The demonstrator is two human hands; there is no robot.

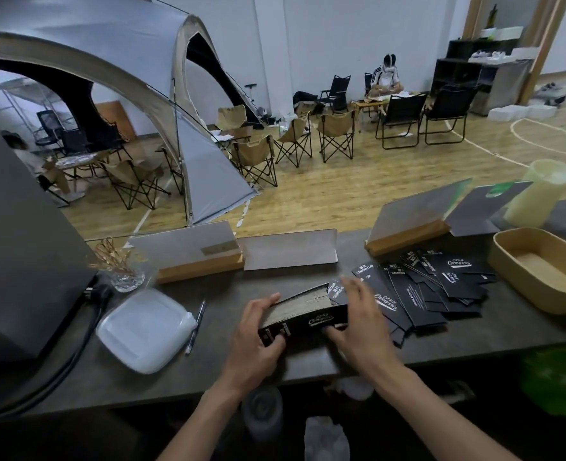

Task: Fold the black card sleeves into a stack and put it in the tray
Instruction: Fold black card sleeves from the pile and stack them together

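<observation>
Head view: my left hand and right hand both grip the stack on the tabletop, its long axis running left-right, well left of the tray.

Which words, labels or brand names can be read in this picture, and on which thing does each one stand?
"CAMPING CLUB": white print on the loose black card sleeves spread on the counter.
"Camping", script logo, partly blurred: on the loose sleeves and on the stack held by the left hand and the right hand.
Small white lines on the sleeves: too small to read.
Tan label on the wooden-based sign stand: blurred, unreadable.
</observation>
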